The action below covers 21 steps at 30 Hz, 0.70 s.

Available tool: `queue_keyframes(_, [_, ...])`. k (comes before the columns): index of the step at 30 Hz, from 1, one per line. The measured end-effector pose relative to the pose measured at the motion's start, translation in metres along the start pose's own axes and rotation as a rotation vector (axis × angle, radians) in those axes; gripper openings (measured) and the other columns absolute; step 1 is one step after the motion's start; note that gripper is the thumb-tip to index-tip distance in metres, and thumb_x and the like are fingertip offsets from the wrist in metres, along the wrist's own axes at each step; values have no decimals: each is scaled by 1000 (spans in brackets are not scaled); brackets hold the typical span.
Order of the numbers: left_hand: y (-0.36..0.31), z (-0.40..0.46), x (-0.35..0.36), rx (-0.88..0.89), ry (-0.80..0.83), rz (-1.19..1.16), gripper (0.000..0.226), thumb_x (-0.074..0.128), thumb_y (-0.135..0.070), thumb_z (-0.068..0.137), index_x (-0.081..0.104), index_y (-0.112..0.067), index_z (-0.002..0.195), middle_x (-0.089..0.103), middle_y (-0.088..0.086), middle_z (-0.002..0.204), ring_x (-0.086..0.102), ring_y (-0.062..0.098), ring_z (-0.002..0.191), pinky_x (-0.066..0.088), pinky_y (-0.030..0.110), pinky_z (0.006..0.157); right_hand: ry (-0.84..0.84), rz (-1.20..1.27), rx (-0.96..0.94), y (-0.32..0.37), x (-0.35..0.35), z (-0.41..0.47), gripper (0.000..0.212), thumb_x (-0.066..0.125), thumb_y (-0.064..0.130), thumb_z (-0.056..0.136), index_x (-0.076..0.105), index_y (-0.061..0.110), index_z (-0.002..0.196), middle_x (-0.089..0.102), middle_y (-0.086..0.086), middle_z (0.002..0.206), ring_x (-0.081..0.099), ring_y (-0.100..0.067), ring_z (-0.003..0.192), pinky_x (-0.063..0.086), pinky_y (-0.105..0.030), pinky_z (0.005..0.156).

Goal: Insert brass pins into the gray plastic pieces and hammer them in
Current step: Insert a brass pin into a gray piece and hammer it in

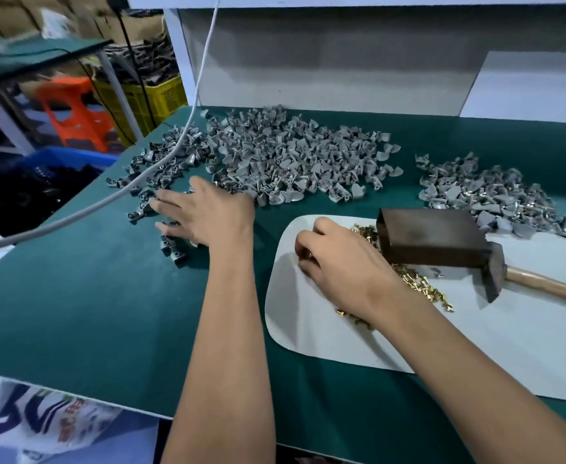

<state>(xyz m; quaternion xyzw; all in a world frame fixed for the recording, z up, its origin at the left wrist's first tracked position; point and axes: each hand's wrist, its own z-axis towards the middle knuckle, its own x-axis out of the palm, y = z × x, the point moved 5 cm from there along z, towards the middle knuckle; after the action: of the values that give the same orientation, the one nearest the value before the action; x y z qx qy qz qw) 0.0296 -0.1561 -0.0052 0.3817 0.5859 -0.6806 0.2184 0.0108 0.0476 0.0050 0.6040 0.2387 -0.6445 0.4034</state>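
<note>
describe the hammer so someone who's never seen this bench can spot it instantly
Start at the white mat lying on the right of the green table. The hammer lies on the mat's far part, just right of the right hand, its head resting on the scattered brass pins. It is the only big dark block there, with a pale wooden handle running off to the right.

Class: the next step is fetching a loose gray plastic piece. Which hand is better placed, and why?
Left. The left hand rests spread among the gray plastic pieces; the right hand is curled at the brass pins.

Hammer handle (pixel 549 285) cut off right.
</note>
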Motion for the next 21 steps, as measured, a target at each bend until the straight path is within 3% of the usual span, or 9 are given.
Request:
queue_keyframes(3, [10, 11, -15, -55, -111, -6, 52, 65, -18, 69, 51, -18, 119, 9, 26, 163, -1, 45, 153, 3, 63, 122, -4, 27, 0, 0, 1, -1, 10, 53, 29, 102, 56, 21, 108, 49, -2, 102, 55, -28, 89, 50, -42, 77])
queue_keyframes(7, [28, 22, -13, -219, -6, 17, 61, 63, -34, 83, 43, -20, 139, -2, 29, 166, -13, 48, 152, -4, 70, 119, 17, 30, 7, 0, 0, 0, 10, 52, 29, 102, 56, 22, 108, 49, 0, 103, 56, -27, 90, 47, -39, 75])
queue_keyframes(10, [19, 16, -2, -133, 46, 50, 69, 58, -53, 91, 40, -18, 147, 0, 30, 166, -10, 48, 153, -4, 69, 120, 22, 26, 29, 1, -1, 5, 12, 55, 34, 100, 58, 22, 103, 49, 1, 100, 58, -28, 91, 47, -37, 75])
queue_keyframes(14, [6, 8, 11, 18, 137, 38, 72, 51, -63, 94, 43, -15, 147, 6, 29, 166, -3, 46, 155, 0, 64, 123, -57, 30, 53, 6, -7, 17, 20, 57, 41, 98, 60, 23, 106, 50, 0, 101, 58, -27, 90, 44, -35, 73])
queue_keyframes(18, [-18, 3, 19, 235, 230, -259, 68, 51, -61, 97, 47, -15, 147, 32, 26, 157, 26, 39, 149, 25, 50, 122, -97, 8, 7, 16, -10, 32, 24, 59, 36, 97, 61, 18, 113, 53, -4, 108, 53, -27, 106, 50, -39, 86])
queue_keyframes(21, [-30, 0, 14, 306, 184, -467, 54, 56, -52, 98, 61, -11, 133, 58, 14, 137, 53, 28, 128, 42, 40, 109, -77, -7, -26, 27, -8, 44, 29, 60, 34, 96, 60, 14, 116, 53, -7, 112, 46, -28, 114, 50, -42, 93])
